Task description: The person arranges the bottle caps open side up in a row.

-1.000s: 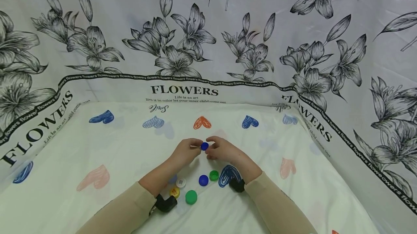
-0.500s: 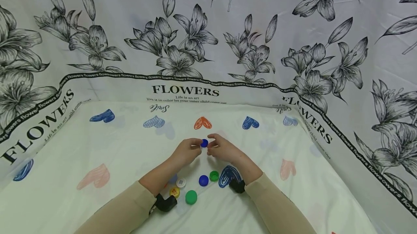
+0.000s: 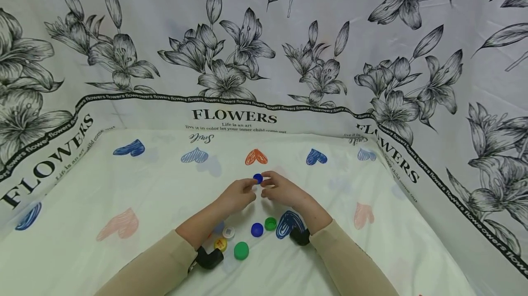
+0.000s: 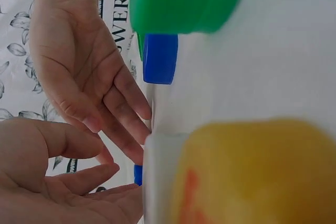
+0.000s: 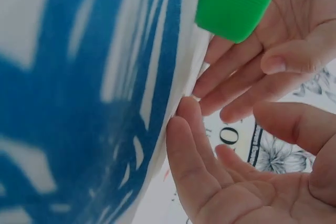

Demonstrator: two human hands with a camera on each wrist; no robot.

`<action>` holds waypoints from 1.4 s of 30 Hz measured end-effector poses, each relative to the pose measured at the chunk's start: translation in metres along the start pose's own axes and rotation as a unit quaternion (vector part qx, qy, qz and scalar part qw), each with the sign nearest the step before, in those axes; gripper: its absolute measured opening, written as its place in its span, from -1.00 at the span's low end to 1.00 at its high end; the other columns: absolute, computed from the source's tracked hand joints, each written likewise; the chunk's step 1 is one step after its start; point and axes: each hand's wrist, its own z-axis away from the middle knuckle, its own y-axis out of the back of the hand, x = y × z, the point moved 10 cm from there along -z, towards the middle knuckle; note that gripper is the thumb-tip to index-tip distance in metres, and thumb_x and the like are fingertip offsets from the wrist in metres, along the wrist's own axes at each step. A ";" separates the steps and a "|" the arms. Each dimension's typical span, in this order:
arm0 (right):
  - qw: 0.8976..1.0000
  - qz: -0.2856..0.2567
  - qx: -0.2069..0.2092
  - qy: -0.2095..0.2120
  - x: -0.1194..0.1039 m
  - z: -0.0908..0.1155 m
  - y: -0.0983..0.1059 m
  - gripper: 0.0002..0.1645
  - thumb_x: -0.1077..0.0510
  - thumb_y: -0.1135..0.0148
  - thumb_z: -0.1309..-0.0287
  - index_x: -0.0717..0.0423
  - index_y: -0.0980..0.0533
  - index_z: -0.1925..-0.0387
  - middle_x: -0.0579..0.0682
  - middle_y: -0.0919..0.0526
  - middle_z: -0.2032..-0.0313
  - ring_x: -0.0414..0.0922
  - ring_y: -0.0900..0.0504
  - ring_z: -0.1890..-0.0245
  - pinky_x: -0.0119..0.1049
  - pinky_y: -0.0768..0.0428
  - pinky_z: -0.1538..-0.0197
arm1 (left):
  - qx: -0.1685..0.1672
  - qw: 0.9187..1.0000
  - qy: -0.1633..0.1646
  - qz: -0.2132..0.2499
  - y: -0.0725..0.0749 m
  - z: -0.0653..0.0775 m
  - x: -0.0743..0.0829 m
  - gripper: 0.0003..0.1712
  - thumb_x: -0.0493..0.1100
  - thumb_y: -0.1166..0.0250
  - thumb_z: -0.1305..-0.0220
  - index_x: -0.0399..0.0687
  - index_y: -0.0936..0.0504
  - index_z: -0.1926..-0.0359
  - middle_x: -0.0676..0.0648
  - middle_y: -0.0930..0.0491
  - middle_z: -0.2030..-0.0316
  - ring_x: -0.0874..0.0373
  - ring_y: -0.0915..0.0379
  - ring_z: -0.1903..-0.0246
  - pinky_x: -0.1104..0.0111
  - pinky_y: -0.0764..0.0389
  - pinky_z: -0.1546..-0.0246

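Note:
In the head view a small blue bottle cap (image 3: 257, 178) sits between the fingertips of the two hands. My left hand (image 3: 238, 195) is at its left, with a fingertip at its lower edge. My right hand (image 3: 282, 189) curves around its right side, the index fingertip very close; whether it touches, I cannot tell. In the left wrist view the blue cap's edge shows beyond the loosely extended fingers of the left hand (image 4: 68, 182). The right wrist view has the fingers of the right hand (image 5: 252, 182) loosely bent, holding nothing visible; the cap is hidden there.
Nearer the body lie another blue cap (image 3: 257, 230), a green upturned cap (image 3: 270, 223), a larger green cap (image 3: 241, 250), a white cap (image 3: 228, 232) and a yellow cap (image 3: 220, 244). Heart-printed cloth (image 3: 165, 186) covers the surface; a flower-printed curtain (image 3: 247, 57) rises behind.
The small blue cap has shifted slightly farther away from the body. My left hand has dropped back a little from it, its fingers spreading; the right hand stays close beside.

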 end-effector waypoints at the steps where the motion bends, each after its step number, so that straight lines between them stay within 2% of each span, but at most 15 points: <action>1: 1.000 0.005 -0.003 0.001 0.000 0.001 0.000 -0.34 0.18 -0.17 -0.43 0.09 -0.26 -0.48 0.18 -0.49 -0.32 0.09 -0.58 -0.19 0.14 -0.44 -0.31 | -0.002 1.000 -0.002 -0.005 -0.001 0.000 0.001 -0.43 -0.26 -0.22 -0.39 -0.19 -0.46 -0.40 -0.29 -0.45 -0.35 -0.22 -0.35 -0.35 -0.05 -0.39 -0.30; 5: 0.998 0.056 -0.022 0.012 -0.006 0.010 0.001 -0.36 0.12 -0.19 -0.45 0.06 -0.30 -0.47 0.15 -0.48 -0.34 0.12 -0.50 -0.30 0.15 -0.42 -0.32 | -0.001 0.999 -0.022 -0.033 -0.001 0.005 0.008 -0.44 -0.26 -0.22 -0.39 -0.15 -0.49 -0.40 -0.27 -0.45 -0.35 -0.23 -0.40 -0.30 -0.10 -0.41 -0.28; 9: 0.988 0.141 -0.057 0.030 -0.018 0.023 0.003 -0.41 0.16 -0.32 -0.36 0.08 -0.42 -0.37 0.11 -0.58 -0.22 0.07 -0.58 -0.20 0.05 -0.53 -0.24 | -0.011 0.998 -0.047 -0.051 -0.001 0.012 0.021 -0.54 -0.28 -0.25 -0.39 -0.15 -0.59 -0.29 -0.21 -0.56 -0.24 -0.19 -0.47 -0.22 -0.05 -0.50 -0.21; 12: 0.976 0.199 -0.083 0.024 -0.023 0.032 0.003 -0.48 0.20 -0.45 -0.22 0.09 -0.54 -0.20 0.02 -0.66 0.03 -0.02 -0.65 0.06 -0.04 -0.61 -0.10 | -0.039 0.994 -0.072 -0.071 -0.005 0.016 0.034 -0.64 -0.29 -0.32 -0.36 -0.18 -0.68 -0.16 -0.12 -0.67 -0.04 -0.09 -0.56 -0.07 0.08 -0.62 -0.07; 15: 0.961 0.257 -0.101 -0.002 -0.023 0.038 -0.002 -0.55 0.18 -0.57 -0.07 0.04 -0.60 -0.01 -0.08 -0.63 0.23 -0.10 -0.61 0.26 -0.11 -0.60 0.04 | -0.077 0.989 -0.088 -0.093 -0.013 0.021 0.041 -0.70 -0.27 -0.40 -0.30 -0.18 -0.73 -0.05 -0.02 -0.69 0.15 0.05 -0.56 0.14 0.20 -0.66 0.10; 18: 0.944 0.309 -0.114 -0.012 -0.022 0.042 -0.011 -0.58 0.14 -0.65 0.05 0.01 -0.63 0.14 -0.16 -0.61 0.33 -0.16 -0.57 0.35 -0.20 -0.60 0.13 | -0.121 0.982 -0.102 -0.099 -0.026 0.028 0.045 -0.74 -0.27 -0.43 -0.23 -0.17 -0.77 0.04 0.04 -0.69 0.25 0.12 -0.53 0.28 0.25 -0.63 0.21; 21: 0.935 0.334 -0.121 -0.002 -0.022 0.042 -0.021 -0.64 0.15 -0.67 0.11 0.03 -0.66 0.25 -0.20 -0.61 0.41 -0.21 -0.54 0.41 -0.28 -0.58 0.23 | -0.153 0.977 -0.115 -0.092 -0.039 0.034 0.045 -0.78 -0.30 -0.45 -0.18 -0.14 -0.80 0.12 0.08 -0.70 0.31 0.14 -0.51 0.37 0.28 -0.60 0.30; 25: 0.938 0.318 -0.139 0.020 -0.021 0.042 -0.027 -0.83 0.21 -0.60 0.06 0.06 -0.68 0.45 -0.19 -0.57 0.57 -0.24 -0.46 0.54 -0.36 -0.44 0.41 | -0.161 0.975 -0.124 -0.094 -0.048 0.037 0.045 -0.81 -0.28 -0.50 -0.16 -0.12 -0.81 0.17 0.11 -0.70 0.37 0.16 -0.47 0.43 0.33 -0.57 0.36; 28: 0.943 0.286 -0.164 0.031 -0.020 0.042 -0.028 -0.89 0.20 -0.53 -0.04 0.05 -0.70 0.51 -0.14 -0.53 0.66 -0.24 -0.42 0.62 -0.38 -0.34 0.48 | -0.157 0.974 -0.128 -0.098 -0.048 0.038 0.046 -0.83 -0.28 -0.50 -0.17 -0.13 -0.81 0.18 0.11 -0.68 0.40 0.16 -0.48 0.42 0.33 -0.58 0.34; 30: 0.946 0.272 -0.176 0.035 -0.020 0.042 -0.027 -0.91 0.18 -0.52 -0.09 0.04 -0.72 0.48 -0.11 -0.54 0.65 -0.24 -0.43 0.64 -0.39 -0.36 0.48 | -0.153 0.975 -0.128 -0.098 -0.047 0.037 0.046 -0.84 -0.27 -0.49 -0.19 -0.15 -0.81 0.18 0.11 -0.67 0.40 0.16 -0.49 0.40 0.32 -0.60 0.31; 32: 0.947 0.264 -0.177 0.037 -0.021 0.042 -0.024 -0.93 0.14 -0.51 -0.11 0.05 -0.74 0.39 -0.11 -0.59 0.59 -0.24 -0.49 0.60 -0.39 -0.42 0.45 | -0.148 0.976 -0.127 -0.097 -0.044 0.036 0.045 -0.83 -0.28 -0.47 -0.21 -0.16 -0.80 0.16 0.10 -0.68 0.38 0.16 -0.50 0.38 0.30 -0.62 0.26; 37: 0.958 0.244 -0.151 0.021 -0.021 0.040 -0.014 -0.76 0.15 -0.47 -0.15 0.08 -0.65 0.15 -0.13 -0.69 0.34 -0.16 -0.66 0.38 -0.27 -0.60 0.20 | -0.127 0.982 -0.110 -0.083 -0.036 0.032 0.041 -0.77 -0.25 -0.44 -0.26 -0.19 -0.74 0.06 0.06 -0.69 0.30 0.16 -0.53 0.32 0.25 -0.63 0.17; 42: 0.971 0.200 -0.129 0.014 -0.022 0.036 -0.009 -0.88 0.18 -0.36 -0.32 0.13 -0.59 0.20 -0.04 -0.72 0.38 -0.06 -0.73 0.35 -0.20 -0.64 0.16 | -0.102 0.990 -0.077 -0.064 -0.029 0.025 0.031 -0.81 -0.22 -0.43 -0.29 -0.14 -0.68 0.10 0.04 -0.66 0.34 0.15 -0.55 0.36 0.28 -0.61 0.26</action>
